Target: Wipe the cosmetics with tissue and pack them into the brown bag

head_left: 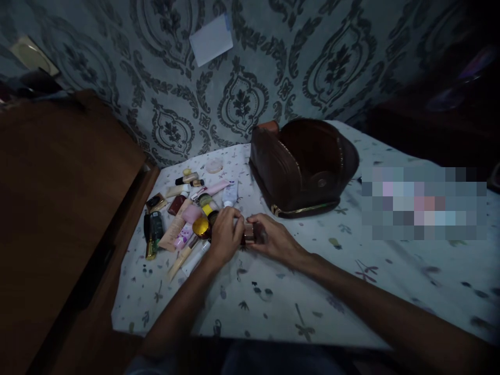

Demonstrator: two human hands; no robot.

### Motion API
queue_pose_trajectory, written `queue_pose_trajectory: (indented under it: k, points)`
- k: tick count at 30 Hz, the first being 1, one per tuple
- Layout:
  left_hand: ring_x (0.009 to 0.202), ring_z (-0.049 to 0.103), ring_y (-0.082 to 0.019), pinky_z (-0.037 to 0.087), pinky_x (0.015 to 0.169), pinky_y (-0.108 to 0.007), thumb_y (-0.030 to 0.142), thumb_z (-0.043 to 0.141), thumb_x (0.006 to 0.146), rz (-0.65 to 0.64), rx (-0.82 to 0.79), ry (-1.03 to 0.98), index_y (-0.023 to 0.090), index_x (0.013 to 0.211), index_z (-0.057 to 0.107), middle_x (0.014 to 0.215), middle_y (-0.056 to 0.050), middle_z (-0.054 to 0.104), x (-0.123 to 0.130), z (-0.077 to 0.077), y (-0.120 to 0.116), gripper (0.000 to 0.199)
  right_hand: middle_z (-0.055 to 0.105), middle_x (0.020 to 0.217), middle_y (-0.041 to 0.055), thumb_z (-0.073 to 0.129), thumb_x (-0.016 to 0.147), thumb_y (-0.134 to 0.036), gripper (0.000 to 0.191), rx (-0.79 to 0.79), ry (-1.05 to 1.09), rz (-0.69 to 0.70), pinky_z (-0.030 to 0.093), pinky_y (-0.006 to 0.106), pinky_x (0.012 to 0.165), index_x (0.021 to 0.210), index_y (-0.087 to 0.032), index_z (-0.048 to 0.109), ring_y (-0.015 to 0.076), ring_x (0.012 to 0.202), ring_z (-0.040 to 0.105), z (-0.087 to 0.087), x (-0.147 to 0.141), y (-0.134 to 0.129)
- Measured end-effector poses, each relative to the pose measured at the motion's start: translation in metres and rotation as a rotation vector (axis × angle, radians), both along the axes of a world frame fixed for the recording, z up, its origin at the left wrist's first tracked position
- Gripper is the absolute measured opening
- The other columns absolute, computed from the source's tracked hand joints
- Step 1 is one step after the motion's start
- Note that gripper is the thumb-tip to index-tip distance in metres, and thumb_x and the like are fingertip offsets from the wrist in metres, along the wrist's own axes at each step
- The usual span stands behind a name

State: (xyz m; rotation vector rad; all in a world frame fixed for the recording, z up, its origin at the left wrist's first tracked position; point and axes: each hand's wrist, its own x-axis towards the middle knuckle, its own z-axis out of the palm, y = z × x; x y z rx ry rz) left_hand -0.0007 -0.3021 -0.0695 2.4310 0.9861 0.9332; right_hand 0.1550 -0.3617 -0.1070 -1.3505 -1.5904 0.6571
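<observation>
In my right hand (278,240) is a small cosmetic bottle (249,233) with a shiny rose-coloured band, held on its side between thumb and fingers. My left hand (226,234) is curled right beside the bottle's other end; what its fingers close on is hidden. Just left of it sits a jar with a gold lid (201,227). Around that lie a pink-capped container (192,213), a peach tube (174,229), a white tube (230,192) and a dark green bottle (156,229). A brown leather bag (273,166) stands unzipped beyond my hands.
A white patterned cloth (269,307) covers the table. Brown wooden furniture (58,208) borders the left side. Behind is a wallpapered wall (242,99) with a white card (211,40) on it. A round pale item (214,165) lies near the back edge. A patch at right is blurred out.
</observation>
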Motion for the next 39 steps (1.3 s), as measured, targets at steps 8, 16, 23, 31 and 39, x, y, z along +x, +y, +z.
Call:
queue_pose_trajectory:
  k: [8,16,23,31,39]
  points:
    - [0.070,0.049,-0.015,0.037,0.068,-0.026,0.034,0.039,0.091,-0.015,-0.341,-0.139,0.022,0.075,0.044,0.069,0.003,0.047,-0.004,-0.003,0.009,0.020,0.063,0.112,0.0080,0.076,0.075,-0.030,0.046,0.023,-0.057,0.146,0.047,0.036,0.090,0.114,-0.020,0.055,0.0242,0.104,0.060,0.001,0.006,-0.004]
    - [0.068,0.052,-0.016,0.038,0.066,-0.027,0.041,0.040,0.091,-0.029,-0.279,-0.088,0.021,0.074,0.047,0.069,0.002,0.052,-0.005,-0.002,0.006,0.027,0.061,0.110,0.0101,0.077,0.075,-0.048,0.064,-0.177,-0.114,0.027,0.047,0.038,0.091,0.125,-0.015,0.056,0.0246,0.103,0.059,0.012,0.007,-0.006]
    - [0.081,0.058,-0.019,0.041,0.074,-0.028,0.040,0.041,0.093,-0.123,-0.258,-0.033,0.021,0.080,0.050,0.084,-0.002,0.061,-0.009,0.000,0.005,0.025,0.058,0.094,0.0029,0.087,0.062,-0.046,0.049,-0.171,-0.106,0.028,0.048,0.029,0.080,0.096,-0.017,0.066,0.0192,0.090,0.058,0.017,0.010,-0.010]
    - [0.065,0.048,-0.016,0.039,0.061,-0.026,0.049,0.045,0.088,-0.098,-0.535,-0.025,0.022,0.074,0.046,0.067,0.004,0.049,-0.008,0.004,0.010,0.030,0.062,0.090,-0.0005,0.085,0.067,-0.037,0.044,-0.045,-0.023,0.197,0.045,0.024,0.071,0.098,-0.018,0.060,0.0151,0.081,0.059,0.016,0.015,-0.012]
    - [0.072,0.051,-0.018,0.041,0.065,-0.027,0.049,0.049,0.085,-0.028,-0.680,-0.085,0.023,0.085,0.053,0.073,0.003,0.054,-0.009,0.001,0.010,0.027,0.060,0.111,0.0059,0.080,0.074,-0.033,0.051,0.007,-0.090,0.267,0.048,0.029,0.084,0.119,-0.021,0.057,0.0195,0.098,0.060,0.017,0.017,-0.013]
